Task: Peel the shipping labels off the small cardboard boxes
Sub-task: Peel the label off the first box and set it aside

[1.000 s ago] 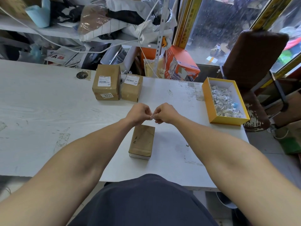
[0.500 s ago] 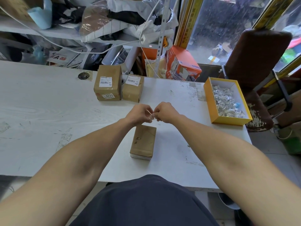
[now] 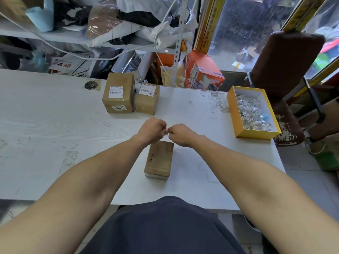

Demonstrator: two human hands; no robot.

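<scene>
A small brown cardboard box (image 3: 159,159) with a bare top lies on the white table (image 3: 55,136), just in front of me. Above its far end, my left hand (image 3: 152,130) and my right hand (image 3: 180,134) meet, both pinching a small crumpled white label scrap (image 3: 167,132) between their fingertips. Two more boxes stand at the back: a larger box (image 3: 118,95) with a barcode label (image 3: 116,92) on top and a "0275" sticker (image 3: 119,107) on its front, and a smaller box (image 3: 147,99) with a white label (image 3: 147,89).
A yellow open box (image 3: 233,114) holding several crumpled label scraps sits at the table's right edge. A brown chair (image 3: 286,74) stands beyond it. Cluttered shelves, bags, cables and an orange carton (image 3: 203,73) line the back of the table.
My two hands stay together over the near box, working the white scrap between the fingers. The boxes on the table have not moved.
</scene>
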